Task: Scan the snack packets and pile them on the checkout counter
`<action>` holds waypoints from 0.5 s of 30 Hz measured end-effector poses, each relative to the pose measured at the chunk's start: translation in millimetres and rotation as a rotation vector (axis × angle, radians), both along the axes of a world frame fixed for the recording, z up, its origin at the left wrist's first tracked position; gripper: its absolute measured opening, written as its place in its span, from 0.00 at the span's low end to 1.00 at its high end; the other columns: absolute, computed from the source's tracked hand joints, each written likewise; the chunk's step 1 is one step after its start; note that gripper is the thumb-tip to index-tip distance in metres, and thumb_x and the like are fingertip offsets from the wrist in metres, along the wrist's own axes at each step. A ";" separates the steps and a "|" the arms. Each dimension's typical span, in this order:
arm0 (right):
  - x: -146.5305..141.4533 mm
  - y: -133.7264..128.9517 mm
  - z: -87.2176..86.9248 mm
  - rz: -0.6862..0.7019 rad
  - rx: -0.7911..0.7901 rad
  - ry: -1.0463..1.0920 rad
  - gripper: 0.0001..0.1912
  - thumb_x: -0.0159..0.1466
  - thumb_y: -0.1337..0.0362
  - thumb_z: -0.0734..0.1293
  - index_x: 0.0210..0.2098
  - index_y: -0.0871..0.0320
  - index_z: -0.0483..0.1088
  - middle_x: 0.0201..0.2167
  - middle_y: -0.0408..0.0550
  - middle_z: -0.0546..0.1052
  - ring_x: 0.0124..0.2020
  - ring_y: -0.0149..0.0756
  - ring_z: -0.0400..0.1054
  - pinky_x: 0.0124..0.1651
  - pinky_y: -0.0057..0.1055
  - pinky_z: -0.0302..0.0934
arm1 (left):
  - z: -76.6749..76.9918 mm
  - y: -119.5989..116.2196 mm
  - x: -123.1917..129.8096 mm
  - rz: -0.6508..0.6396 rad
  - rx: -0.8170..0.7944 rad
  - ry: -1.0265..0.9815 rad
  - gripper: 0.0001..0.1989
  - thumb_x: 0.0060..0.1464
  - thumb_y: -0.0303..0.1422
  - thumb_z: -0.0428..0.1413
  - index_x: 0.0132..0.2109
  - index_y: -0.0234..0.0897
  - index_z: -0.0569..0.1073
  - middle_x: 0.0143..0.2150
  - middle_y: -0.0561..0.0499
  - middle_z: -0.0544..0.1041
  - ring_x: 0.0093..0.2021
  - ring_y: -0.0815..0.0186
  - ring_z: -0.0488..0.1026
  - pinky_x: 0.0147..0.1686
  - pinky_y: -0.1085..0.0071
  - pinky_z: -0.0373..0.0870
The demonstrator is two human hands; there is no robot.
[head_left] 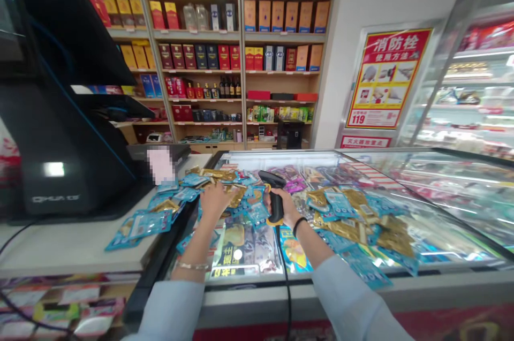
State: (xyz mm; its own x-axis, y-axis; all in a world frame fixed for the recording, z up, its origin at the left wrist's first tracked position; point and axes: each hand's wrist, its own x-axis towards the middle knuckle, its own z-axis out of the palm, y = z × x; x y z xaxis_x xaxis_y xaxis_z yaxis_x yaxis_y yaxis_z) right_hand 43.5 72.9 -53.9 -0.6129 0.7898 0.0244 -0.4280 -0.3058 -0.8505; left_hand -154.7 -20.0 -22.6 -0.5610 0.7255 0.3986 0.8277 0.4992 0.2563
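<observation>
My right hand [283,206] is wrapped around the handle of a black and orange barcode scanner [276,204]. The scanner's head is up and its cable hangs down past the freezer's front edge. To its left, my left hand [216,201] is in a heap of snack packets, fingers closed over a gold snack packet [236,197]; its fingertips are partly hidden. Blue packets [150,223] and gold ones spread from the heap onto the white counter. Another pile of blue and gold packets [345,207] lies on the glass freezer lid [257,158], right of the scanner.
A large black checkout terminal [60,169] stands on the white counter [124,255] at the left. Packaged goods show under the freezer glass. Behind are shelves [241,70] of boxes and bottles, a red poster [389,78], and a glass-fronted display [474,84] at right.
</observation>
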 end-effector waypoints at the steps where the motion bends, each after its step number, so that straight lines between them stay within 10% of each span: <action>1: -0.1 0.3 -0.9 0.000 -0.003 -0.008 0.11 0.50 0.56 0.68 0.25 0.57 0.65 0.14 0.40 0.70 0.11 0.29 0.61 0.14 0.26 0.55 | -1.5 -0.5 1.7 0.012 -0.036 0.021 0.32 0.47 0.56 0.52 0.46 0.32 0.73 0.49 0.32 0.74 0.53 0.44 0.68 0.48 0.56 0.64; 10: 1.8 -3.2 1.9 -0.008 0.020 0.004 0.11 0.52 0.57 0.68 0.25 0.58 0.65 0.15 0.42 0.70 0.12 0.31 0.63 0.15 0.27 0.57 | 0.4 -2.3 4.5 0.082 -0.138 -0.072 0.29 0.39 0.51 0.61 0.43 0.33 0.73 0.53 0.33 0.70 0.58 0.43 0.62 0.51 0.57 0.61; 15: 3.5 -3.6 3.8 0.035 0.083 -0.002 0.12 0.53 0.55 0.68 0.24 0.58 0.66 0.14 0.43 0.70 0.13 0.31 0.63 0.16 0.27 0.58 | -6.0 3.3 -18.0 -0.035 0.168 -0.329 0.17 0.41 0.36 0.62 0.40 0.37 0.70 0.38 0.46 0.77 0.41 0.57 0.74 0.41 0.66 0.66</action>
State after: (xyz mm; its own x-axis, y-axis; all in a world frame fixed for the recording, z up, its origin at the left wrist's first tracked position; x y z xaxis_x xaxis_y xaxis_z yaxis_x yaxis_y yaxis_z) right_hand 47.0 69.3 -50.2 -0.6406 0.7629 0.0874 -0.4162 -0.2493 -0.8744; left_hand -172.8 -16.7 -28.6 -0.6548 0.6863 0.3166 0.7034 0.4000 0.5875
